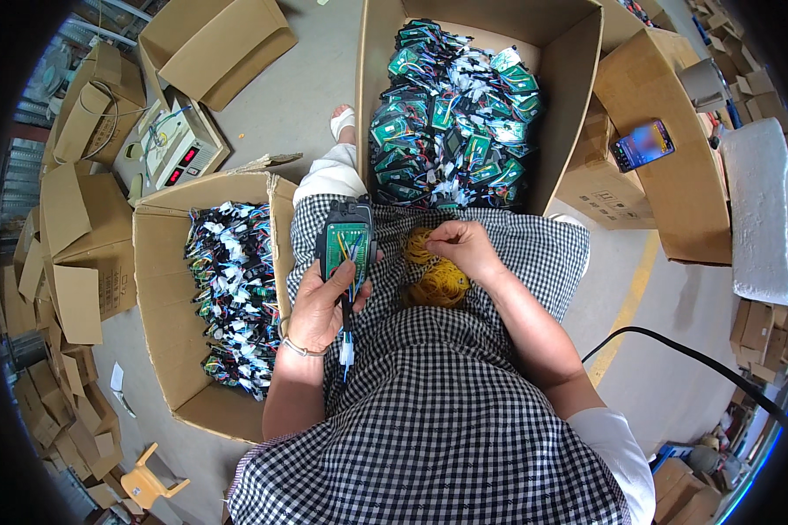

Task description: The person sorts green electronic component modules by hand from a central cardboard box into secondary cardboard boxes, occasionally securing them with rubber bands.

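Observation:
My left hand (318, 306) is closed round a black-cased device with a green circuit board (346, 241), its thumb lying on the board's lower part. Coloured wires cross the board, and a cable with a white connector (347, 353) hangs below my fingers. On my lap, over a black-and-white checked apron (411, 394), lies a heap of yellow rubber bands (439, 285). At the upper edge of that heap my right hand (468, 249) pinches a yellow rubber band between thumb and forefinger; the band is mostly hidden by the fingers.
A large carton (572, 114) full of similar wired boards (455, 114) stands ahead of me. Another carton (162, 324) with more of them is at my left. A phone (643, 145) leans on a box at the right. A tester with red displays (184, 157) sits far left.

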Demonstrator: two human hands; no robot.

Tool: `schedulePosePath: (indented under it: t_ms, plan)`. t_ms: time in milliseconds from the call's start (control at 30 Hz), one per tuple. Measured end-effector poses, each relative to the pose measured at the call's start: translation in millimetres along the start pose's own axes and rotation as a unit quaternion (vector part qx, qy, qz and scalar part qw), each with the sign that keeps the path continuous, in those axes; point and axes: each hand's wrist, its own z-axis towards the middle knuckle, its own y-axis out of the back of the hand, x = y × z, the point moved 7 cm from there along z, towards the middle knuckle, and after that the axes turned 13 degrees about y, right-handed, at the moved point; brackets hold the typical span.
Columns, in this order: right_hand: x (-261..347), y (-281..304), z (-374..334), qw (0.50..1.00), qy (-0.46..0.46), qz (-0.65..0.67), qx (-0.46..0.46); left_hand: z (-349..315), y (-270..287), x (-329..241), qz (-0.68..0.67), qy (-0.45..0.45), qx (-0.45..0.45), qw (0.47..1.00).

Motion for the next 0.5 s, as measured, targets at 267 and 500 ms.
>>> schedulePosePath:
  t_ms: [267,500]
  plan:
    - [14.4,-9.1,-4.2,0.989,-0.029,0.147,-0.005,1.6,-4.6,6.5,-0.042,0.016,0.004,0.999]
    - [25.9,-23.7,-8.9,0.934,-0.038,0.354,0.013,14.9,-25.1,24.1,0.000,0.072,0.086,0.994]
